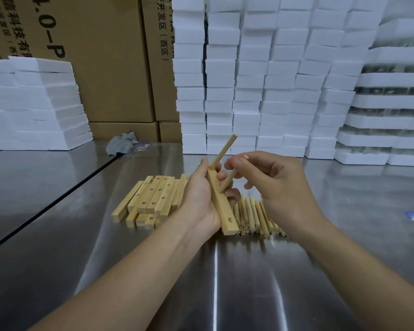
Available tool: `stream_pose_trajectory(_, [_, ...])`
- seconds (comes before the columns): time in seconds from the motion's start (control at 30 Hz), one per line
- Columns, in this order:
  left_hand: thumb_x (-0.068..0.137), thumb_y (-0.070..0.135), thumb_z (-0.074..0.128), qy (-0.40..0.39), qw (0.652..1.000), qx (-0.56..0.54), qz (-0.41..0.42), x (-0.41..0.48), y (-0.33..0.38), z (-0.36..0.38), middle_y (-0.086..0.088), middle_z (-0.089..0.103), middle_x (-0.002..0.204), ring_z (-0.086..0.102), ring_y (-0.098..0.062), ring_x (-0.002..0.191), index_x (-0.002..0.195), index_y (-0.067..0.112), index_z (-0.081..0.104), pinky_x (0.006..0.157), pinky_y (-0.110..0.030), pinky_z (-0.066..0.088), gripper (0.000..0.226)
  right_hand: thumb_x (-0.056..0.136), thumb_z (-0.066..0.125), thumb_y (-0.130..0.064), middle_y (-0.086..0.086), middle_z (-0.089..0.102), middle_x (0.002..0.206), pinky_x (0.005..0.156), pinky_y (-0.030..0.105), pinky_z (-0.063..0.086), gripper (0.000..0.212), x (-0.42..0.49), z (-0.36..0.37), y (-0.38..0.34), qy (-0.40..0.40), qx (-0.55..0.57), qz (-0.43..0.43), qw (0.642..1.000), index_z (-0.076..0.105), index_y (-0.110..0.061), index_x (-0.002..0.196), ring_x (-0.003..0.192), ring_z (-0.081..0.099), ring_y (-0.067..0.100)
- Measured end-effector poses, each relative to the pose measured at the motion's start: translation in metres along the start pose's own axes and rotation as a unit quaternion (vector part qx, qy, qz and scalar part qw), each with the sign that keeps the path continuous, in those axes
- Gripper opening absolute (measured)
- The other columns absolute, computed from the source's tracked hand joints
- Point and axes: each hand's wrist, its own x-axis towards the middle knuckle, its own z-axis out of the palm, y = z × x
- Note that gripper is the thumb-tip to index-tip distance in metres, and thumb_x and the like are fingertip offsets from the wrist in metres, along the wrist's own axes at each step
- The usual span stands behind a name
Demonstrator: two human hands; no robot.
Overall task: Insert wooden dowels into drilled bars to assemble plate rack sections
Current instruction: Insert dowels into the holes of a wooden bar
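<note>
Left of centre, spare drilled bars [151, 199] lie stacked on the steel table [58, 235]. At centre the left hand [198, 194] grips a bar [221, 204], long axis running up-frame. Just right, the right hand [273, 182] pinches a dowel [228, 179] angled down-left into its middle hole; loose dowels [253, 218] lie beneath.

The stainless steel table [153, 271] is reflective, with a dark seam running diagonally across its left part. Resting directly on it: a pile of drilled wooden bars [151, 199], a pile of wooden dowels [253, 218] just right of them, a crumpled grey rag [121, 144] — far side — and stacked white foam blocks [249, 91].
</note>
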Motion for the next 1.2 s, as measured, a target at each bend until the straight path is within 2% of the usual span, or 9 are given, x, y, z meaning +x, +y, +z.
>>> stream_pose_trajectory(0.13, [0.11, 0.052, 0.05, 0.015, 0.999, -0.027, 0.019, -0.002, -0.004, 0.003, 0.003, 0.046, 0.063, 0.041, -0.012, 0.045, 0.09, 0.015, 0.054, 0.042, -0.023, 0.036, 0.042, 0.095, 0.076, -0.021, -0.007, 0.079, 0.077, 0.075, 0.008, 0.051, 0.013, -0.004, 0.009, 0.005, 0.064, 0.042, -0.007, 0.997, 0.082, -0.021, 0.084, 0.075, 0.073, 0.001])
stream_pose_trajectory(0.27, [0.111, 0.052, 0.049, 0.004, 0.999, -0.038, 0.038, -0.005, -0.001, 0.005, 0.003, 0.045, 0.064, 0.043, -0.012, 0.047, 0.086, 0.016, 0.053, 0.042, -0.024, 0.037, 0.044, 0.091, 0.081, -0.024, -0.004, 0.079, 0.076, 0.069, 0.009, 0.051, 0.012, -0.004, 0.019, 0.001, 0.1, 0.057, -0.011, 0.993, 0.082, -0.022, 0.08, 0.072, 0.072, 0.001])
stream_pose_trajectory(0.4, [0.11, 0.052, 0.049, -0.006, 0.998, -0.056, 0.032, -0.007, 0.005, 0.008, 0.002, 0.046, 0.066, 0.043, -0.012, 0.052, 0.09, 0.016, 0.054, 0.042, -0.021, 0.038, 0.042, 0.093, 0.072, -0.049, -0.012, 0.079, 0.098, 0.076, 0.024, 0.058, 0.017, 0.004, 0.002, -0.004, 0.061, 0.02, 0.012, 0.998, 0.076, -0.037, 0.105, 0.093, 0.074, 0.005])
stream_pose_trajectory(0.5, [0.109, 0.052, 0.05, 0.002, 0.996, -0.091, 0.011, -0.006, 0.011, 0.005, 0.002, 0.046, 0.066, 0.044, -0.01, 0.051, 0.089, 0.017, 0.054, 0.042, -0.02, 0.037, 0.041, 0.1, 0.056, -0.059, -0.016, 0.075, 0.103, 0.071, 0.025, 0.054, 0.028, 0.012, -0.03, -0.003, 0.043, -0.073, 0.033, 0.996, 0.069, -0.039, 0.114, 0.086, 0.071, 0.005])
stream_pose_trajectory(0.63, [0.11, 0.049, 0.048, 0.014, 0.995, -0.095, 0.016, -0.002, 0.016, -0.002, 0.002, 0.046, 0.068, 0.042, -0.01, 0.054, 0.089, 0.016, 0.053, 0.046, -0.02, 0.035, 0.04, 0.082, 0.063, -0.078, -0.026, 0.066, 0.112, 0.081, 0.025, 0.049, 0.048, 0.013, -0.058, 0.016, -0.155, -0.346, 0.094, 0.921, 0.068, -0.045, 0.117, 0.1, 0.062, -0.004])
stream_pose_trajectory(0.77, [0.11, 0.05, 0.048, 0.012, 0.994, -0.108, 0.016, 0.003, 0.018, -0.006, 0.001, 0.047, 0.067, 0.045, -0.01, 0.05, 0.088, 0.015, 0.054, 0.044, -0.021, 0.037, 0.042, 0.06, 0.08, -0.08, -0.026, 0.05, 0.133, 0.09, 0.026, 0.041, 0.079, 0.01, -0.056, 0.025, -0.306, -0.415, 0.178, 0.838, 0.06, -0.05, 0.131, 0.122, 0.049, 0.002])
stream_pose_trajectory(0.9, [0.11, 0.051, 0.049, 0.012, 0.996, -0.092, 0.015, 0.004, 0.018, -0.009, 0.002, 0.047, 0.066, 0.045, -0.01, 0.052, 0.089, 0.015, 0.055, 0.043, -0.021, 0.037, 0.042, 0.063, 0.091, -0.062, -0.021, 0.057, 0.128, 0.093, 0.03, 0.048, 0.068, 0.009, -0.054, 0.032, -0.313, -0.416, 0.16, 0.839, 0.057, -0.05, 0.121, 0.114, 0.055, 0.006])
stream_pose_trajectory(1.1, [0.11, 0.049, 0.05, 0.016, 0.996, -0.091, 0.013, 0.003, 0.018, -0.01, 0.001, 0.048, 0.066, 0.045, -0.011, 0.052, 0.089, 0.015, 0.055, 0.042, -0.022, 0.039, 0.041, 0.08, 0.083, -0.054, -0.024, 0.064, 0.115, 0.091, 0.025, 0.045, 0.029, 0.01, -0.055, 0.039, -0.284, -0.416, 0.092, 0.859, 0.068, -0.047, 0.104, 0.112, 0.054, -0.003])
stream_pose_trajectory(1.2, [0.11, 0.049, 0.05, 0.021, 0.996, -0.086, 0.008, 0.003, 0.018, -0.011, 0.001, 0.048, 0.067, 0.046, -0.011, 0.053, 0.09, 0.015, 0.056, 0.043, -0.022, 0.039, 0.04, 0.093, 0.073, -0.046, -0.023, 0.07, 0.109, 0.088, 0.022, 0.049, 0.012, 0.013, -0.055, 0.039, -0.195, -0.41, 0.038, 0.89, 0.073, -0.043, 0.105, 0.108, 0.061, -0.005])
